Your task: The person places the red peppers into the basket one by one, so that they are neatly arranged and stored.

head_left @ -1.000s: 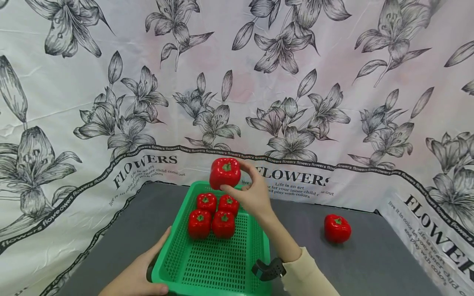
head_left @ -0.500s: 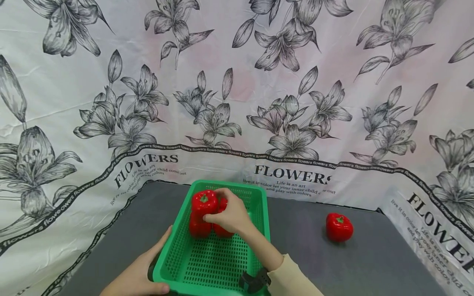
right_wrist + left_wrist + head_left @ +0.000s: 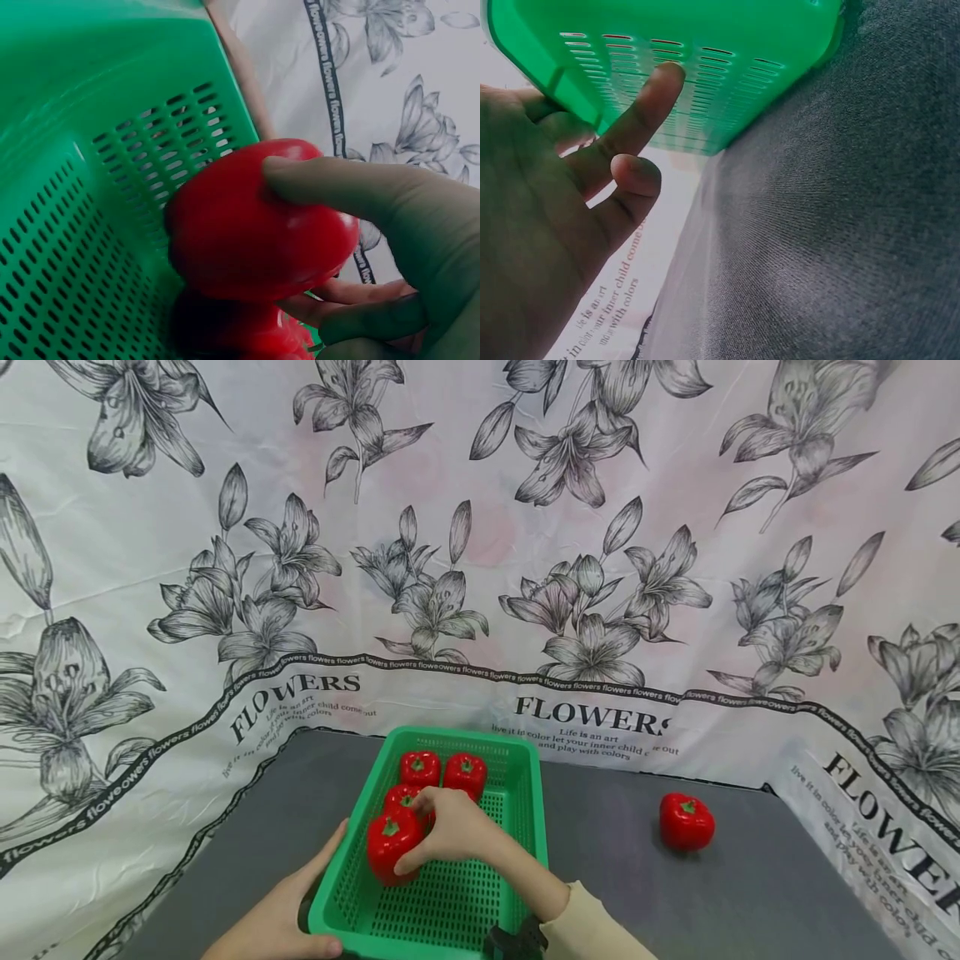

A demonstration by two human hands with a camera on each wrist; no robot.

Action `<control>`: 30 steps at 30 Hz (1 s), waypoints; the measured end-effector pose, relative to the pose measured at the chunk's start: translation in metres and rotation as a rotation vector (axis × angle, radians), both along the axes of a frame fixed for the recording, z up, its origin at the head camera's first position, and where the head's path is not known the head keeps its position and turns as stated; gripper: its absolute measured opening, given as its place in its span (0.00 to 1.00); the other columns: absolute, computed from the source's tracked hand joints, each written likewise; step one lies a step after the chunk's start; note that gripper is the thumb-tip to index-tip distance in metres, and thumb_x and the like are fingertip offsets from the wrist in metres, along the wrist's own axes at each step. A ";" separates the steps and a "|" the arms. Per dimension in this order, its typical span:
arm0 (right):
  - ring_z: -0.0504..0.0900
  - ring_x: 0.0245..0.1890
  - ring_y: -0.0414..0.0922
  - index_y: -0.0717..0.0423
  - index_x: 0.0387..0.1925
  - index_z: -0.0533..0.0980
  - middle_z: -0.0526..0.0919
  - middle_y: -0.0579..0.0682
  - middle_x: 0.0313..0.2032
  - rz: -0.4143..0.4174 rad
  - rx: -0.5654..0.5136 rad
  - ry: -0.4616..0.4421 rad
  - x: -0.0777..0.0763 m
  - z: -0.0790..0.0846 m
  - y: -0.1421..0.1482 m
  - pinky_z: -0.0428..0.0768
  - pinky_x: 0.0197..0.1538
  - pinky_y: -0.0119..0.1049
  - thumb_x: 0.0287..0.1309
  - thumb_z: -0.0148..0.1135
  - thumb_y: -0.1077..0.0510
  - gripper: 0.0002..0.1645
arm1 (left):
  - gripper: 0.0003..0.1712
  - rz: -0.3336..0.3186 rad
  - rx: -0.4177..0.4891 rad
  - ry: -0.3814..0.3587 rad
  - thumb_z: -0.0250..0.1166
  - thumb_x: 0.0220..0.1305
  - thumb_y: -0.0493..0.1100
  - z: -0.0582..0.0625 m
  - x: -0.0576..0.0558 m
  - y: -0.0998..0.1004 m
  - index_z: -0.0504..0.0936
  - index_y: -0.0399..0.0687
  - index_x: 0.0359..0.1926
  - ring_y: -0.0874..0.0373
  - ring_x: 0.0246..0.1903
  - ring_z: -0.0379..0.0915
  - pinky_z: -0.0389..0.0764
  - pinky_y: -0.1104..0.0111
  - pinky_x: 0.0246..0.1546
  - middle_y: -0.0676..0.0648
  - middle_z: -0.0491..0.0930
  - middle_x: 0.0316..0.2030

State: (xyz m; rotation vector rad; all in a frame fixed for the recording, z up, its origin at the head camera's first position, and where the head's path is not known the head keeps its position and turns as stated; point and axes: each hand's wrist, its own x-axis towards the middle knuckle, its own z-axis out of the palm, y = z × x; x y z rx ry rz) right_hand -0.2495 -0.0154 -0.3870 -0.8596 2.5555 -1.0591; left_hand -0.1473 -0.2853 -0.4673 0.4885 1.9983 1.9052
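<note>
My right hand (image 3: 457,828) grips a glossy red bell pepper (image 3: 392,850) between thumb and fingers, inside the left part of a green perforated plastic basket (image 3: 438,906). In the right wrist view the thumb presses on the side of this bell pepper (image 3: 255,225), and another red pepper (image 3: 232,330) lies right beside it. Several more peppers stand in the basket's far left part, one partly hidden behind my hand. At the near left corner my left hand (image 3: 281,910) holds the basket, thumb on the near side and fingers along the left wall, seen close in the left wrist view (image 3: 705,22).
One more red bell pepper (image 3: 687,822) lies on the dark grey table (image 3: 615,877), right of the basket. Behind the table hangs a white cloth (image 3: 480,610) printed with flowers and lettering. A dark band (image 3: 517,939) is on my right wrist.
The right hand has carried the pepper from above the basket's far edge down to the left, then nearer to the front-left of the other peppers. My left hand has stayed put.
</note>
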 end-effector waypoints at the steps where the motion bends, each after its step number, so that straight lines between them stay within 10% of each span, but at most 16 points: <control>1: 0.79 0.47 0.39 0.55 0.57 0.80 0.85 0.45 0.49 0.007 0.012 0.003 0.000 -0.002 -0.001 0.84 0.40 0.35 0.42 0.87 0.47 0.41 | 0.67 0.009 0.011 -0.037 0.73 0.67 0.38 0.001 0.001 0.001 0.34 0.77 0.86 0.38 0.65 0.77 0.82 0.62 0.60 0.45 0.49 0.84; 30: 0.81 0.41 0.42 0.58 0.53 0.78 0.85 0.49 0.44 -0.060 0.213 0.055 0.004 -0.017 -0.014 0.85 0.41 0.38 0.38 0.92 0.46 0.43 | 0.67 -0.023 -0.019 -0.008 0.73 0.69 0.43 0.004 0.002 0.000 0.30 0.72 0.86 0.46 0.68 0.75 0.80 0.66 0.60 0.38 0.40 0.85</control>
